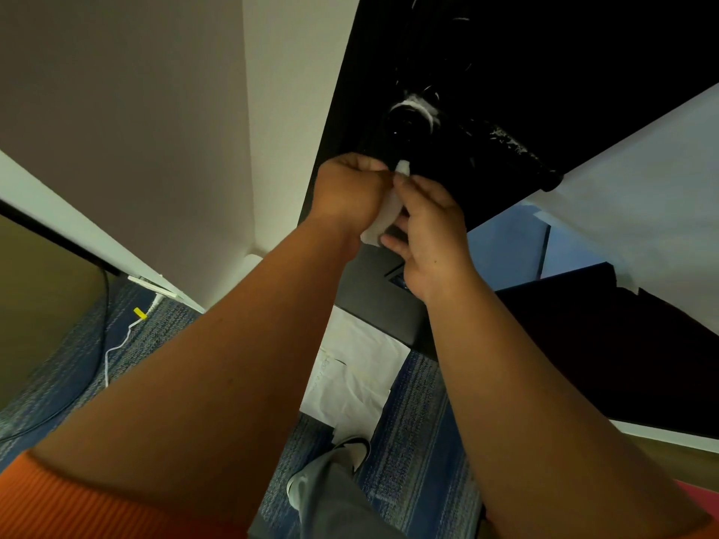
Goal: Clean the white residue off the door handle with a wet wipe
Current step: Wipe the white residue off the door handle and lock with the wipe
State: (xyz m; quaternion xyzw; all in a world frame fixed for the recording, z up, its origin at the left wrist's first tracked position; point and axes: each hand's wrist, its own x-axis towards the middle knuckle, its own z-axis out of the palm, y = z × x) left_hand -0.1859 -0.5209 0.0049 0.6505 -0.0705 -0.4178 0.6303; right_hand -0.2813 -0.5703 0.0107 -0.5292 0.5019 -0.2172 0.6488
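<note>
A black door (544, 52) stands ahead, with a black lever handle (502, 149) running right from a round base (410, 118). White residue rings the base and speckles the lever. Just below the base, both hands meet around a white wet wipe (383, 219). My left hand (346, 192) grips the wipe from the left. My right hand (432, 235) pinches its upper end and lower edge from the right. Neither the wipe nor the hands touch the lever.
A cream wall (194, 110) and door frame stand to the left. On the blue carpet (420, 441) lie a sheet of white paper (358, 371), a black box (373, 301), cables (113, 344) and my shoe (346, 457).
</note>
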